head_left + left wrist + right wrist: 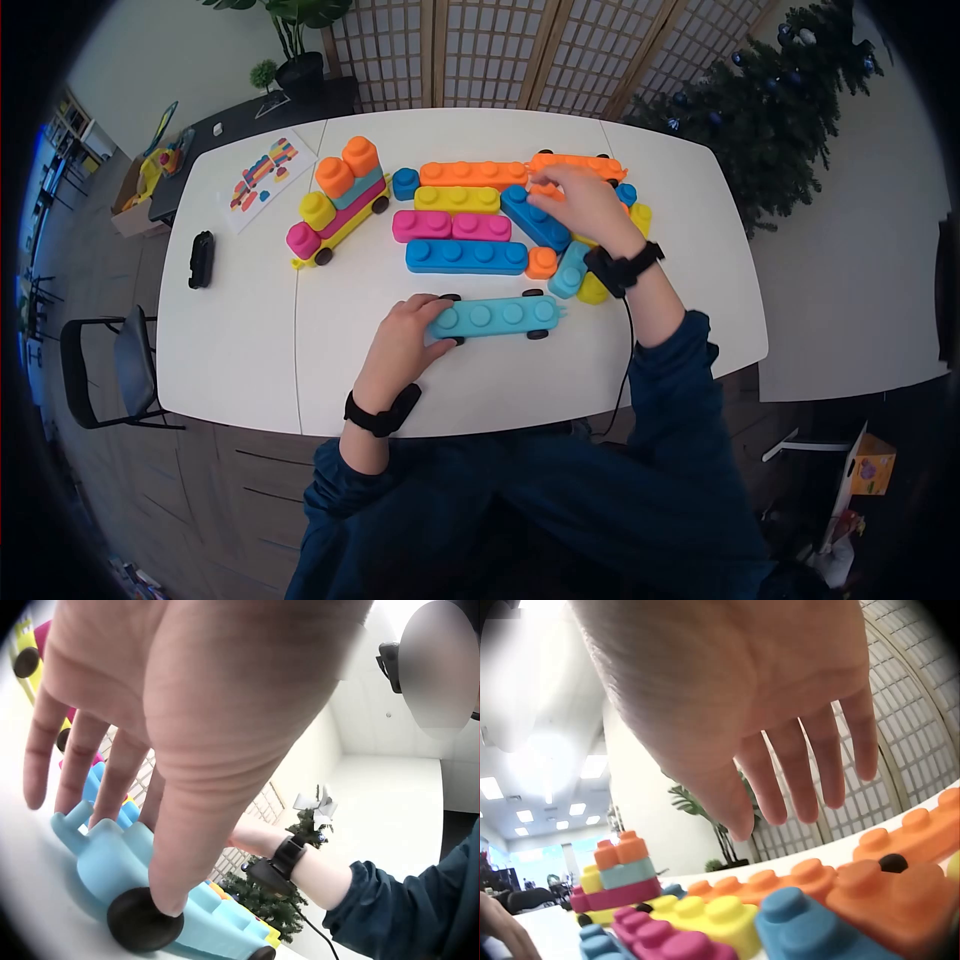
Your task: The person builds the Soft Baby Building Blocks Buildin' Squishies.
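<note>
Now, the left hand (403, 332) bends over the left end of the car (497, 317), thumb on a near wheel (144, 921) and fingers on the far side, holding it between them; the right hand (582, 205) reaches farther out, palm down above the blocks (467, 257), fingers apart and grasping nothing. The car stands on its wheels on the near part of the table (230, 340), light blue, four round studs in a row on top. Farther off, a cardboard box (130, 217) holds something yellow (152, 172), and a black pot (300, 76) holds a leafy plant (310, 14)
</note>
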`<control>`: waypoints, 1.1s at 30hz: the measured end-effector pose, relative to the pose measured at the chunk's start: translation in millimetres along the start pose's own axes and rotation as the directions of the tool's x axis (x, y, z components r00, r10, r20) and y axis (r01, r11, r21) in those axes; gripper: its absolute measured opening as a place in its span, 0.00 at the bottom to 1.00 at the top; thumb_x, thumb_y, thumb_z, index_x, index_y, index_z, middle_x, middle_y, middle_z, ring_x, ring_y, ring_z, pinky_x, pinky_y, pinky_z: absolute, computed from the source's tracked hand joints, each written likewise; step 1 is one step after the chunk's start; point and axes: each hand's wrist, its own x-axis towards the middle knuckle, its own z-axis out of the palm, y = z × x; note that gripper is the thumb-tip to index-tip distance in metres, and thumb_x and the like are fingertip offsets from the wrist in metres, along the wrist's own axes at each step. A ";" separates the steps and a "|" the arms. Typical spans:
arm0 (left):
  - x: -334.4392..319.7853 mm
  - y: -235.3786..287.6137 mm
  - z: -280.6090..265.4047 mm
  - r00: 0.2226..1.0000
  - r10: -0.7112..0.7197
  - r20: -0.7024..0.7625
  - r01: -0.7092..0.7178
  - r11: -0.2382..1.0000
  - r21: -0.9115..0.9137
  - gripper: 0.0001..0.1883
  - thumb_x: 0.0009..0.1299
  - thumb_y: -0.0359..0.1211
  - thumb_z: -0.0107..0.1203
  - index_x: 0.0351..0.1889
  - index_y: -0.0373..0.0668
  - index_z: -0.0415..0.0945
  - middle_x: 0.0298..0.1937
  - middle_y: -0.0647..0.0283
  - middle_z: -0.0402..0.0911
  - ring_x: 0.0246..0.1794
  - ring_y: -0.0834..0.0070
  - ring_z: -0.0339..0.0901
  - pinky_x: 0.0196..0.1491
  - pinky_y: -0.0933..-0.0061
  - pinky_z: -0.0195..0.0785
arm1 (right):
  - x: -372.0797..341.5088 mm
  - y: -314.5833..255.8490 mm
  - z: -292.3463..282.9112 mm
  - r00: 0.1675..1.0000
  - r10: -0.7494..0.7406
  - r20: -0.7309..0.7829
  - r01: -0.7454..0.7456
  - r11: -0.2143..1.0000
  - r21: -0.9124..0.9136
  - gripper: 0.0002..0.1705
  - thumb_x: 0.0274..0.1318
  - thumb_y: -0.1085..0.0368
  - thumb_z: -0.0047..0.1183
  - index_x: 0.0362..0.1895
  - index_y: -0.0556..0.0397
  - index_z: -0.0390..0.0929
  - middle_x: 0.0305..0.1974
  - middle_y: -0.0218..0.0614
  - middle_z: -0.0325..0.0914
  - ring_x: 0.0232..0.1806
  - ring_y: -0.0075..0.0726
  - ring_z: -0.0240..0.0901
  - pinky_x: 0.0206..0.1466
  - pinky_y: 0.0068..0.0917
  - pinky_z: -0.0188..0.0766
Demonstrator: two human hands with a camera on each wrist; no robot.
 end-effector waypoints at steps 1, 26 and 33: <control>0.0 0.6 -0.7 1.000 -0.009 0.005 0.009 1.000 0.003 0.29 0.55 0.28 0.74 0.58 0.43 0.81 0.58 0.53 0.83 0.57 0.51 0.80 0.61 0.59 0.75 | 16.6 11.8 7.3 1.000 0.013 -0.024 -0.015 0.997 -0.070 0.21 0.59 0.56 0.66 0.53 0.52 0.85 0.50 0.41 0.86 0.53 0.49 0.83 0.57 0.39 0.78; 0.5 -10.0 5.2 1.000 -0.006 -0.006 0.006 0.999 0.047 0.29 0.55 0.31 0.75 0.58 0.49 0.82 0.52 0.59 0.84 0.49 0.54 0.81 0.53 0.57 0.76 | 74.8 36.2 25.1 0.987 0.114 -0.111 -0.134 0.971 -0.196 0.16 0.55 0.58 0.67 0.48 0.46 0.85 0.48 0.34 0.82 0.50 0.48 0.81 0.54 0.44 0.79; 2.5 0.1 -1.9 0.998 -0.056 0.040 0.054 0.998 0.035 0.26 0.56 0.29 0.74 0.55 0.44 0.82 0.52 0.56 0.84 0.53 0.53 0.81 0.57 0.58 0.75 | 12.9 7.8 -14.7 0.960 0.151 -0.237 -0.135 0.987 0.085 0.18 0.59 0.60 0.68 0.50 0.55 0.83 0.50 0.38 0.82 0.48 0.39 0.84 0.52 0.31 0.80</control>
